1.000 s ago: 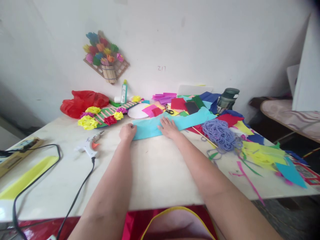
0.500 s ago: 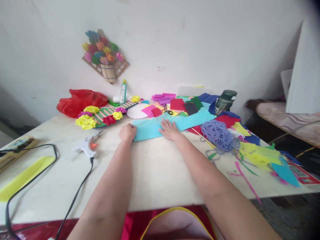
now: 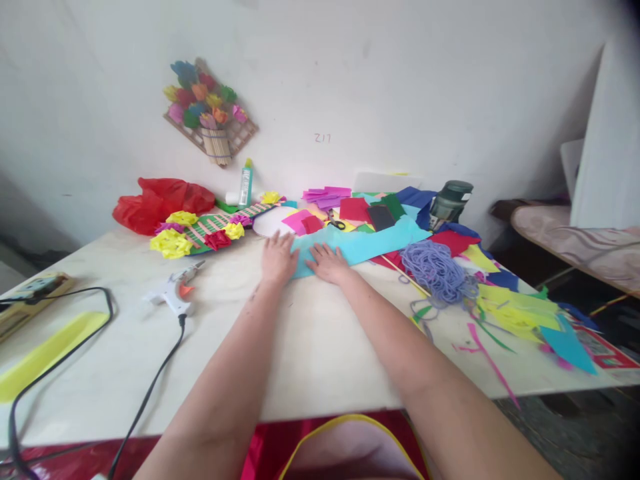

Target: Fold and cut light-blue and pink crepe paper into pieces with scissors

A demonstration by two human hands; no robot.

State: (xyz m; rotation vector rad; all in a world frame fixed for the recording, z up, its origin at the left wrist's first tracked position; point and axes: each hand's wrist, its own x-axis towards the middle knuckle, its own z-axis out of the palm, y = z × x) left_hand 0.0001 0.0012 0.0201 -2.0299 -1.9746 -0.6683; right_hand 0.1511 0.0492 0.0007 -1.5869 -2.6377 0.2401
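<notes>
Head view: left hand (image 3: 279,259) and right hand (image 3: 328,263), fingers apart, touch turquoise paper strip (image 3: 377,244); red wall handwriting (image 3: 323,138) resembles "217".

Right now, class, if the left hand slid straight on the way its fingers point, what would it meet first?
Most likely the white oval piece: its near edge lies right ahead of the left hand. Depth is unclear, so they may already touch.

The single view looks from the person's head, forward and down over the table (image 3: 330,353) to the wall (image 3: 400,87). The arms (image 3: 233,363) enter at the bottom, close; the left hand (image 3: 280,260) and right hand (image 3: 329,263) sit farther off, centrally.
</notes>
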